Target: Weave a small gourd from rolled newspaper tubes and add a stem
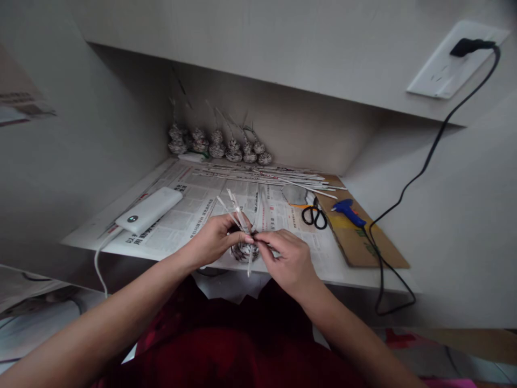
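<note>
A small round woven paper gourd body (243,253) sits at the front edge of the newspaper-covered shelf, with several rolled paper strips (238,209) sticking up from it. My left hand (221,235) is closed round the base of these strips, thumb pressed on top of the weave. From the right, my right hand (286,254) pinches at a strip close to the left thumb; its fingertips nearly meet that thumb. One strip end (249,265) points down in front of the weave. My fingers hide part of the weave's top.
Loose paper sticks (266,175) lie behind my hands. To the right are black-handled scissors (314,215) and a blue glue gun (349,212) on cardboard (374,250), its cord running to a wall socket (444,70). A white power bank (149,210) lies left; woven gourds (217,144) line the back.
</note>
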The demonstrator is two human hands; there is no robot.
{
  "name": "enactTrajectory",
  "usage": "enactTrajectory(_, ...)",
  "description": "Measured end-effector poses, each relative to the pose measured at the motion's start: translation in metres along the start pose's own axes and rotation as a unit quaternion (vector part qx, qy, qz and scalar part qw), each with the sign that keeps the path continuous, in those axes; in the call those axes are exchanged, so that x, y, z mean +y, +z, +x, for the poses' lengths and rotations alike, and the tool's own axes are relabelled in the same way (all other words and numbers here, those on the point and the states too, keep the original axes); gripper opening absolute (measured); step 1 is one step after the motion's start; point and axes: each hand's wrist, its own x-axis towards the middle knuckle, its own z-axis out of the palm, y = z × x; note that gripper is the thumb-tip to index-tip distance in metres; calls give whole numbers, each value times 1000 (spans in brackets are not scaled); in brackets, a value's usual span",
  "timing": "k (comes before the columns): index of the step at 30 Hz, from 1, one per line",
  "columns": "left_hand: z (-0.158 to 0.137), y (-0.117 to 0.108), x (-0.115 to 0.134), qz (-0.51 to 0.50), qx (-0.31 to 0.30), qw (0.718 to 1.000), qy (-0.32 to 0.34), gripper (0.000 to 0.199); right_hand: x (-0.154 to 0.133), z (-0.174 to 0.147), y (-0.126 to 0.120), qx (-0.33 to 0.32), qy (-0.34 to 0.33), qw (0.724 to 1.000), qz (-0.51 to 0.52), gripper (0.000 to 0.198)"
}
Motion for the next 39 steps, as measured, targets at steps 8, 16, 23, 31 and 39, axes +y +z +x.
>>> enactTrajectory(8,-1,2,2,11,0,1000,7,15,-7,1,-12,-112,-22,991,-70,21)
enactTrajectory(16,-2,2,5,22,-14,1000,-8,13,-7,12,-16,-107,120,986,48,8)
enactTrajectory(23,-1,5,12,33,-8,999,-7,9,1,18,-12,-124,196,965,119,8)
enactTrajectory(31,0,5,9,36,0,999,-7,12,-9,9,-10,-93,45,994,-32,13)
enactTrajectory(39,1,2,5,24,6,1000,-15,14,-8,8,-27,-222,-141,949,-174,20)
